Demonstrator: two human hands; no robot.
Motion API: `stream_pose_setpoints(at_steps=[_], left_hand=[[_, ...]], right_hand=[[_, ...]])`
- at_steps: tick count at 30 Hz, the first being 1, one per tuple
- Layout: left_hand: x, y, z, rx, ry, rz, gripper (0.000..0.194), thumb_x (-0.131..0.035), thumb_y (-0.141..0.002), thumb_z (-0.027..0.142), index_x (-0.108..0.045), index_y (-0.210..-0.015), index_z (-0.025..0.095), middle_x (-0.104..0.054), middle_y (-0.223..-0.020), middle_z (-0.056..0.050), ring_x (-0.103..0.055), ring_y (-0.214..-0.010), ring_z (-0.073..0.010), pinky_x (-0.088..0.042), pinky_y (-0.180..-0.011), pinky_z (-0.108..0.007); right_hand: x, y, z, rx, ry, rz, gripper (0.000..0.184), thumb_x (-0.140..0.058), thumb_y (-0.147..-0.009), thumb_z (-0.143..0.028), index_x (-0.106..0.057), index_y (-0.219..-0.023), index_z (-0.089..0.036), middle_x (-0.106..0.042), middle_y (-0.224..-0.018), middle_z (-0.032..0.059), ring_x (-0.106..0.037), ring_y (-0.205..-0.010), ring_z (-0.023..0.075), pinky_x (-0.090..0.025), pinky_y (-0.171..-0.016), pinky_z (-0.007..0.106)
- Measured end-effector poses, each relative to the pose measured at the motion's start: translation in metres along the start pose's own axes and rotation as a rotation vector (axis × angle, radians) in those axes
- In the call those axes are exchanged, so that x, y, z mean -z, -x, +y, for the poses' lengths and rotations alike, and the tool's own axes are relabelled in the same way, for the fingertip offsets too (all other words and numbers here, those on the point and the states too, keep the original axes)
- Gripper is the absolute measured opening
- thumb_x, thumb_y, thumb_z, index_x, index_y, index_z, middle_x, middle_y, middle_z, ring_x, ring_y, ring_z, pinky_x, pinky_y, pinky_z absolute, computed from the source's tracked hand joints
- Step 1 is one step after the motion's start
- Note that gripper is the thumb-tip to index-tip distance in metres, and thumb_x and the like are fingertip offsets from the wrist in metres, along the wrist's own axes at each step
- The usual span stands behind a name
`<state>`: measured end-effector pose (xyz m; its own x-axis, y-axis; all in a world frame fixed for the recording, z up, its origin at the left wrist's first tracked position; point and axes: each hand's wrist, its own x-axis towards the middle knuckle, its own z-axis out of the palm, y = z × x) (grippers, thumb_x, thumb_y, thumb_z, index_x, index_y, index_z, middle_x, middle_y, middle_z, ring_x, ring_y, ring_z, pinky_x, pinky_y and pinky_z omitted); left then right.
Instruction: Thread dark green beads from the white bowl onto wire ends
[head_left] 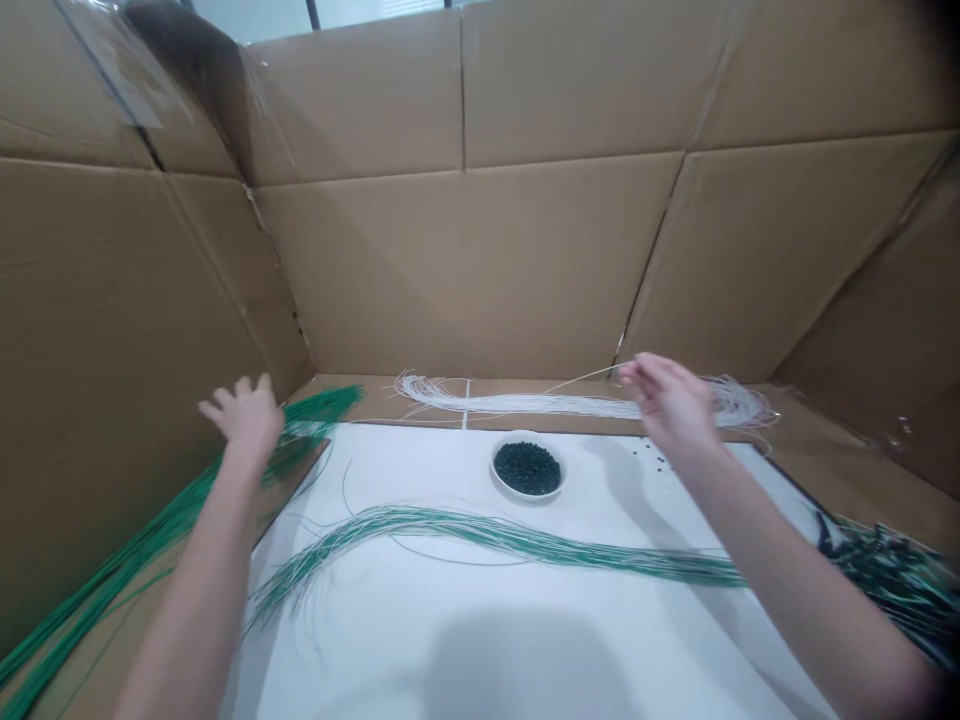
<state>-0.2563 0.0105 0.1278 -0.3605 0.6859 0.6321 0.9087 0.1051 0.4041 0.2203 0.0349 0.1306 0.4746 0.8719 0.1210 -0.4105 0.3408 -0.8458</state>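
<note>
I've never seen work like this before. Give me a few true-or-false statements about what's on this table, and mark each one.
1. The white bowl holds dark green beads. True.
2. The right hand pinches a thin white strand. True.
3. The left hand grips the green strands. False: it is open with its fingers spread, beside them.
4. The long white bundle lies inside the bowl. False: it lies on brown cardboard beyond the white surface.
</note>
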Motion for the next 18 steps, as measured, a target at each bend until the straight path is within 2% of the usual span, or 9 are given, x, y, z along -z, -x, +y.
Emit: stream_pose_setpoints(at_steps=[2,4,6,8,9,11,13,16,18], left_hand=[[-0.008,0.013,0.05,-0.102,0.026,-0.047,0.032,-0.055,-0.068,0.025,-0.056,-0.098,0.014,-0.049,-0.116,-0.015,-0.029,-0.116,-0.0382,-0.011,-0.095,-0.059],[-0.012,0.032,0.109,-0.236,0.13,-0.167,0.031,-0.055,-0.07,0.031,-0.056,-0.1,0.021,-0.056,-0.11,-0.006,-0.045,-0.107,-0.0249,-0.031,-0.096,-0.04],[-0.014,0.058,0.164,-0.377,0.529,-0.413,0.037,-0.048,-0.077,0.036,-0.05,-0.112,0.023,-0.052,-0.117,-0.005,-0.046,-0.109,-0.0211,-0.034,-0.094,-0.034],[-0.016,0.084,0.204,-0.328,0.89,-0.608,0.041,-0.049,-0.078,0.038,-0.046,-0.116,0.023,-0.051,-0.118,-0.006,-0.049,-0.106,-0.0196,-0.04,-0.087,-0.029],[-0.018,0.096,0.216,-0.275,0.998,-0.681,0.041,-0.05,-0.077,0.038,-0.046,-0.116,0.023,-0.053,-0.115,-0.006,-0.052,-0.101,-0.0189,-0.042,-0.083,-0.027],[-0.024,0.112,0.225,-0.177,1.099,-0.732,0.035,-0.05,-0.077,0.038,-0.052,-0.108,0.02,-0.06,-0.101,-0.006,-0.057,-0.083,-0.0166,-0.044,-0.07,-0.025],[-0.03,0.119,0.221,-0.127,1.059,-0.697,0.026,-0.051,-0.076,0.037,-0.06,-0.091,0.017,-0.063,-0.084,-0.004,-0.056,-0.07,-0.0138,-0.042,-0.061,-0.022],[-0.036,0.12,0.211,-0.121,0.959,-0.684,0.022,-0.052,-0.075,0.035,-0.062,-0.075,0.015,-0.062,-0.072,-0.002,-0.051,-0.063,-0.0117,-0.037,-0.057,-0.02],[-0.037,0.119,0.208,-0.125,0.953,-0.733,0.022,-0.051,-0.076,0.035,-0.062,-0.074,0.015,-0.062,-0.071,-0.001,-0.051,-0.064,-0.0112,-0.036,-0.058,-0.02]], right_hand=[[-0.025,0.035,0.011,-0.023,0.034,-0.167,0.008,-0.066,-0.06,-0.018,-0.061,-0.066,-0.015,-0.061,-0.061,0.0017,-0.06,-0.059,0.0098,-0.05,-0.064,0.024],[-0.045,0.065,0.02,-0.044,0.08,-0.332,0.015,-0.067,-0.061,-0.026,-0.061,-0.07,-0.015,-0.062,-0.063,0.0018,-0.061,-0.061,0.0115,-0.051,-0.065,0.026],[-0.058,0.086,0.026,-0.064,0.123,-0.457,0.019,-0.066,-0.062,-0.031,-0.061,-0.071,-0.015,-0.063,-0.065,0.0024,-0.061,-0.062,0.0131,-0.052,-0.064,0.028],[-0.062,0.096,0.03,-0.066,0.141,-0.534,0.02,-0.066,-0.063,-0.033,-0.062,-0.072,-0.016,-0.064,-0.068,0.0027,-0.061,-0.065,0.0142,-0.052,-0.064,0.029],[-0.062,0.098,0.031,-0.055,0.145,-0.553,0.02,-0.065,-0.063,-0.033,-0.062,-0.073,-0.016,-0.064,-0.069,0.0026,-0.061,-0.065,0.0142,-0.052,-0.063,0.029],[-0.057,0.098,0.031,-0.02,0.185,-0.567,0.02,-0.064,-0.065,-0.034,-0.063,-0.074,-0.016,-0.063,-0.067,0.0021,-0.058,-0.059,0.0127,-0.05,-0.057,0.026],[-0.049,0.096,0.031,0.022,0.292,-0.556,0.02,-0.063,-0.066,-0.034,-0.064,-0.072,-0.015,-0.06,-0.06,0.001,-0.051,-0.049,0.0094,-0.043,-0.045,0.021],[-0.039,0.093,0.032,0.066,0.46,-0.54,0.022,-0.062,-0.066,-0.035,-0.065,-0.068,-0.014,-0.055,-0.055,-0.0002,-0.038,-0.041,0.0055,-0.031,-0.039,0.02],[-0.034,0.092,0.034,0.066,0.516,-0.562,0.025,-0.061,-0.067,-0.037,-0.066,-0.07,-0.014,-0.055,-0.058,-0.0001,-0.036,-0.042,0.005,-0.031,-0.041,0.02]])
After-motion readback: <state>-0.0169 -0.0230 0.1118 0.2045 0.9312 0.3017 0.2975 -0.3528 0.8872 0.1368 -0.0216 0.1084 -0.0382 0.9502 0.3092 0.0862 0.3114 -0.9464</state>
